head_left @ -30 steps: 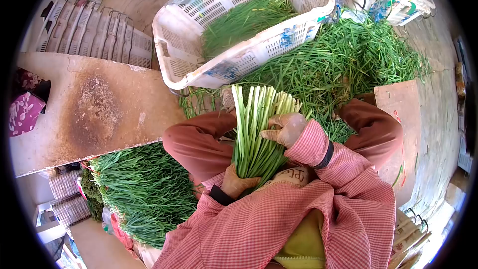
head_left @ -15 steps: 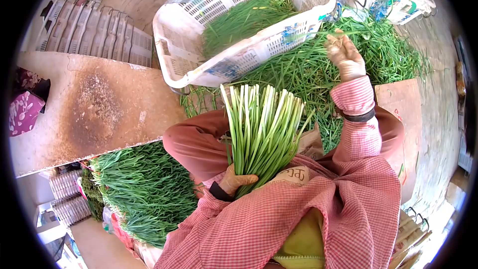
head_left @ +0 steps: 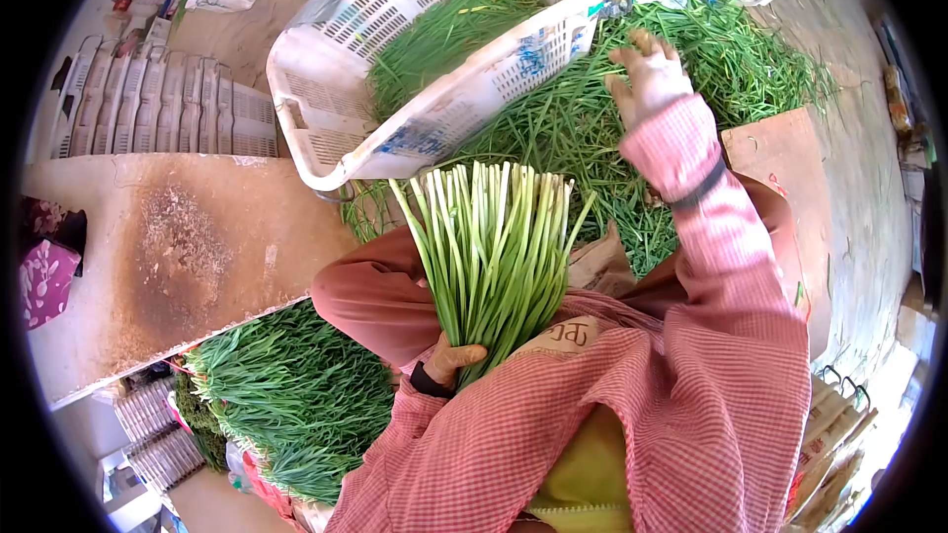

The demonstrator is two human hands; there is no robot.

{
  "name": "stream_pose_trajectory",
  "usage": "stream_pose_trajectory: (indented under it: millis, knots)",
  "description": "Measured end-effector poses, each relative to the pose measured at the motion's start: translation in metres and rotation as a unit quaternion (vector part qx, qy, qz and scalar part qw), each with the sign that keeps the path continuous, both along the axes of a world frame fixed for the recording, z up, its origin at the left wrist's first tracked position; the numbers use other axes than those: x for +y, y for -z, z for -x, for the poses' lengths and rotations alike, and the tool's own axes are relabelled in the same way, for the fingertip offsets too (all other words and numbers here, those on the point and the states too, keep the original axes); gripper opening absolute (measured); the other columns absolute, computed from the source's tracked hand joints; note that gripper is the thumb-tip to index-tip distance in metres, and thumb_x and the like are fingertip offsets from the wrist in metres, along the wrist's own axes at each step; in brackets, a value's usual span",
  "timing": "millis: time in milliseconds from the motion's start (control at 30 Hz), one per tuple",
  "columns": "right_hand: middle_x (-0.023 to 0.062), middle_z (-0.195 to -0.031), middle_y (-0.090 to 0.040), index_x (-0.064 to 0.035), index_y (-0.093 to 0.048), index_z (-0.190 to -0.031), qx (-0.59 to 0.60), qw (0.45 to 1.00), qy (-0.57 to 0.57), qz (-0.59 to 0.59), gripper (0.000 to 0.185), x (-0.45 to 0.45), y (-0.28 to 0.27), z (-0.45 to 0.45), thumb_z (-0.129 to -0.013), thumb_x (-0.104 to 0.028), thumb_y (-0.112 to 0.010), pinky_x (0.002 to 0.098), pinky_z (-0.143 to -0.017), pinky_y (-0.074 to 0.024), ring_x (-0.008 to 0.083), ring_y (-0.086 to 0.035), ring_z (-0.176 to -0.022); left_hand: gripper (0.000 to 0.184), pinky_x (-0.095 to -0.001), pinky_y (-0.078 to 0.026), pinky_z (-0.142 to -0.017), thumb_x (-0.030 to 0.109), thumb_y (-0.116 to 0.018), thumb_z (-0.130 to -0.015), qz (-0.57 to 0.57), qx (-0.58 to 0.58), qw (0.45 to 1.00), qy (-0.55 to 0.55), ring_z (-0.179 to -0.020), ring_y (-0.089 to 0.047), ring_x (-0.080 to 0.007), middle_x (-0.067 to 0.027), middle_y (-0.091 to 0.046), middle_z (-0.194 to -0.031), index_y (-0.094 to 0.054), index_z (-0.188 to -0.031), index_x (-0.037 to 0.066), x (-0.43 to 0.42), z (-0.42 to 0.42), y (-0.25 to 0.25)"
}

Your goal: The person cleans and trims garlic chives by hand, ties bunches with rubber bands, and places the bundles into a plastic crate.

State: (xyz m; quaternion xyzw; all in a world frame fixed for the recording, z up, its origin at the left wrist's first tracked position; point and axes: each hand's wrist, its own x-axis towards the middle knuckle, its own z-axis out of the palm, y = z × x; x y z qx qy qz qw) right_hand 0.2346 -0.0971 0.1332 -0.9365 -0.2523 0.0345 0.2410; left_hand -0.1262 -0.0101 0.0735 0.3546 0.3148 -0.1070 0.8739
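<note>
- Holding the bunch of green stalks [head_left: 494, 247] in the left hand [head_left: 454, 360] seems to be the main work here: that hand curls around its near, greener part, thumb laid across the top, the other fingers mostly hidden beneath.
- The bunch lies above the lap, pale ends pointing far and fanned wide; a firm but gentle wrap suits it, since a hard squeeze could bruise the leaves.
- One stalk leans out at the left edge and another at the right; drawing such strays inward would make the bunch neater.
- The pale ends look fairly level but not perfectly so; a light tap with a flat palm could even them.
- The right hand [head_left: 654, 79] is well apart from the bunch, fingers loosely spread over the heap of loose greens [head_left: 760, 59] at far right; nothing shows in its grasp.
- Any picking is best done with the fingertips, one piece at a time, so sound stalks are not tugged out.
- The white basket [head_left: 504, 79] stands just beyond the pale ends; care is wise there, as its rim could snag them.
</note>
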Motion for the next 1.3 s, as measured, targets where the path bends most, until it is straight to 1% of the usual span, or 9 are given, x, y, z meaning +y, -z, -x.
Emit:
stream_pose_trajectory:
  millis: [200,300,367,467,667,700,767,1100,1300]
  knots:
    - [0.0144,-0.081,-0.063,-0.0006,-0.062,-0.089,0.409,0.879,-0.238,0.053,0.028,-0.057,0.033,0.095,-0.077,-0.026,-0.063,0.035,-0.076,-0.0485,0.0233,-0.061,-0.079,0.083,-0.0351,-0.034,-0.094,0.024,-0.077,-0.061,-0.015,-0.068,0.997,0.033,-0.109,-0.046,-0.0222,-0.0098,-0.047,-0.122,-0.033,-0.128,0.003,0.0,-0.004,0.008]
    - [0.012,-0.084,-0.062,-0.0008,-0.06,-0.092,0.595,0.7,-0.072,-0.388,0.019,-0.07,0.058,0.051,-0.078,-0.013,-0.056,0.0318,-0.072,-0.0475,0.0181,-0.057,-0.072,0.083,-0.0352,-0.034,-0.094,0.022,-0.077,-0.061,-0.065,-0.03,0.995,0.069,-0.109,-0.045,-0.0218,-0.0101,-0.047,-0.121,-0.033,-0.128,0.002,-0.001,-0.003,-0.001]
    - [0.0112,-0.088,-0.061,-0.0009,-0.059,-0.096,0.499,0.682,0.124,-0.52,0.02,-0.084,0.06,-0.005,-0.077,-0.002,-0.052,0.0308,-0.067,-0.0474,0.0145,-0.055,-0.066,0.081,-0.0346,-0.034,-0.094,0.019,-0.078,-0.06,-0.053,-0.013,0.996,0.067,-0.109,-0.046,-0.0217,-0.0099,-0.048,-0.12,-0.035,-0.127,0.002,-0.001,0.0,-0.001]
    - [0.024,-0.114,-0.044,-0.0022,-0.034,-0.122,0.177,0.977,-0.086,-0.086,0.049,-0.106,0.051,0.019,-0.077,-0.003,-0.055,0.0315,-0.073,-0.0492,0.0237,-0.058,-0.077,0.077,-0.0346,-0.036,-0.093,0.019,-0.077,-0.06,-0.05,-0.028,0.998,0.013,-0.107,-0.047,-0.0224,-0.0099,-0.049,-0.119,-0.039,-0.124,0.002,0.0,-0.004,-0.001]
    - [0.031,-0.133,-0.022,0.0055,0.003,-0.133,0.611,0.706,-0.168,-0.316,0.122,-0.056,0.079,0.17,-0.058,-0.061,-0.067,0.0419,-0.103,-0.0212,0.0357,-0.02,-0.127,0.059,-0.0302,-0.045,-0.081,0.012,-0.072,-0.066,-0.073,0.019,0.997,0.001,-0.094,-0.055,-0.019,-0.0086,-0.055,-0.108,-0.045,-0.117,0.001,0.008,-0.051,-0.012]
    - [0.024,-0.132,-0.029,0.0036,-0.006,-0.133,0.576,0.758,-0.088,-0.292,0.111,-0.05,0.088,0.179,-0.061,-0.047,-0.074,0.0408,-0.102,-0.0237,0.032,-0.028,-0.124,0.053,-0.0301,-0.045,-0.079,0.009,-0.071,-0.067,-0.107,0.023,0.994,0.019,-0.091,-0.056,-0.0179,-0.0076,-0.056,-0.106,-0.048,-0.114,0.001,0.009,-0.063,-0.011]
    - [0.015,-0.126,-0.038,-0.0001,-0.011,-0.13,0.644,0.568,-0.035,-0.511,0.102,-0.033,0.044,0.164,-0.06,-0.026,-0.08,0.0385,-0.102,-0.0246,0.0252,-0.036,-0.118,0.051,-0.0305,-0.046,-0.079,0.007,-0.071,-0.068,-0.138,0.004,0.99,0.012,-0.09,-0.056,-0.0168,-0.0068,-0.056,-0.104,-0.048,-0.113,0.002,0.0,-0.089,-0.02]
    - [0.0092,-0.124,-0.041,-0.0022,-0.016,-0.13,0.35,0.652,0.063,-0.67,0.093,-0.087,-0.012,0.116,-0.059,-0.01,-0.077,0.0353,-0.101,-0.0246,0.0207,-0.036,-0.116,0.055,-0.0337,-0.039,-0.088,0.017,-0.069,-0.066,-0.556,-0.174,0.744,0.328,-0.102,-0.051,-0.0231,-0.0121,-0.053,-0.111,-0.047,-0.114,0.0,-0.072,-0.198,-0.107]
    - [0.0071,-0.095,-0.059,-0.0021,-0.046,-0.113,0.136,0.685,0.2,-0.687,0.06,-0.261,-0.061,0.068,-0.061,-0.006,-0.075,0.0316,-0.079,-0.0467,0.0174,-0.057,-0.084,0.062,-0.0341,-0.045,-0.08,0.016,-0.063,-0.07,-0.329,-0.467,0.728,0.378,-0.09,-0.054,-0.0284,-0.0153,-0.05,-0.103,-0.029,-0.122,0.004,-0.231,-0.298,-0.12]
